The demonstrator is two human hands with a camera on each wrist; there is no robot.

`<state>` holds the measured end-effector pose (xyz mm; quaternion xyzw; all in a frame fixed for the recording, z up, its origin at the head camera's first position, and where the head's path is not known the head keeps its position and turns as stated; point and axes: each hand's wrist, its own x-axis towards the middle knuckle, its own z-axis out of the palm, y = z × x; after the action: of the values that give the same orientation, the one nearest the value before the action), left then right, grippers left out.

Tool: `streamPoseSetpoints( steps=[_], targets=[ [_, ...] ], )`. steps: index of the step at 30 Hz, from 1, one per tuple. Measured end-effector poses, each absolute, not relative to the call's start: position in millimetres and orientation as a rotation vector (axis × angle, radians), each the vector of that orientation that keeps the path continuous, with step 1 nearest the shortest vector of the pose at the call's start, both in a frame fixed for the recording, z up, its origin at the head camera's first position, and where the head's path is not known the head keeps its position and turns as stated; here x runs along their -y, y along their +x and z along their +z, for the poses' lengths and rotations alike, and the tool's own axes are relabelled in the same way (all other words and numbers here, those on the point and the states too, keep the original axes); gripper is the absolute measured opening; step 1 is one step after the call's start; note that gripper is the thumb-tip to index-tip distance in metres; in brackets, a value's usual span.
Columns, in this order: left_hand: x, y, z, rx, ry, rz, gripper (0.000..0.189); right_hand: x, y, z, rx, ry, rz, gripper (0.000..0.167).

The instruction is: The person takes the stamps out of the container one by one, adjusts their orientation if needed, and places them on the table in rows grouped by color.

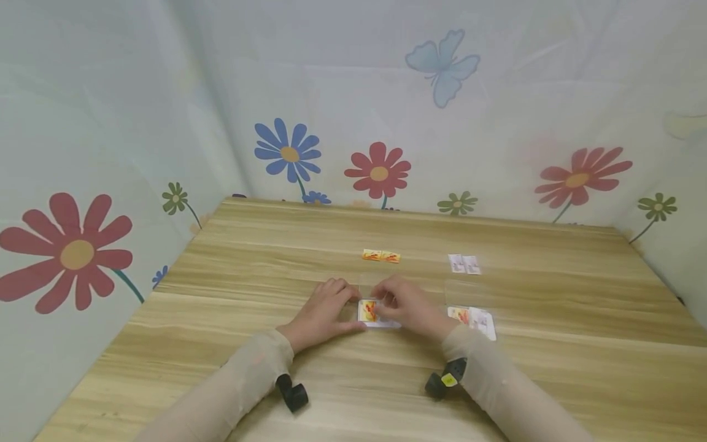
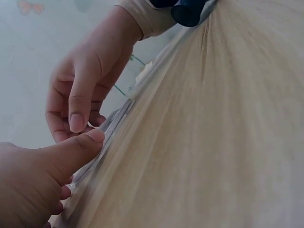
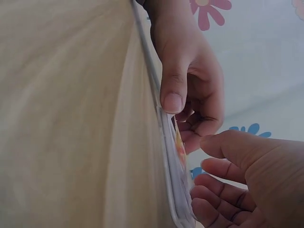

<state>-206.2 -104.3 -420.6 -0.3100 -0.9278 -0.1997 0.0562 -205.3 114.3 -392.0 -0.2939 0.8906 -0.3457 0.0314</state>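
Gripping the white card (image 1: 382,321), left hand (image 1: 323,310) bends thumb and fingers; right hand (image 1: 413,307) arches over, fingers loosely curled, hold unclear! Only the head view catches two orange cards (image 1: 377,255).

Over the link I have my left forearm (image 1: 221,387) and right forearm (image 1: 513,393) stretched forward, slanting inward until left hand (image 1: 326,310) and right hand (image 1: 411,307) lie near each other. My left hand grips, thumb set apart from bent fingers. My right arches, fingers curled; I can't tell whether they pinch.
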Motion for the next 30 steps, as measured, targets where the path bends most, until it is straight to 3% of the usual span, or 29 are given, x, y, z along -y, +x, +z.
streamPoseSetpoints(
  steps=[30],
  targets=[
    [103,-207,-421,2.798,-0.933,-0.589,0.054,-105,-203,-402,-2.859,-0.896,-0.951,0.028]
  ],
)
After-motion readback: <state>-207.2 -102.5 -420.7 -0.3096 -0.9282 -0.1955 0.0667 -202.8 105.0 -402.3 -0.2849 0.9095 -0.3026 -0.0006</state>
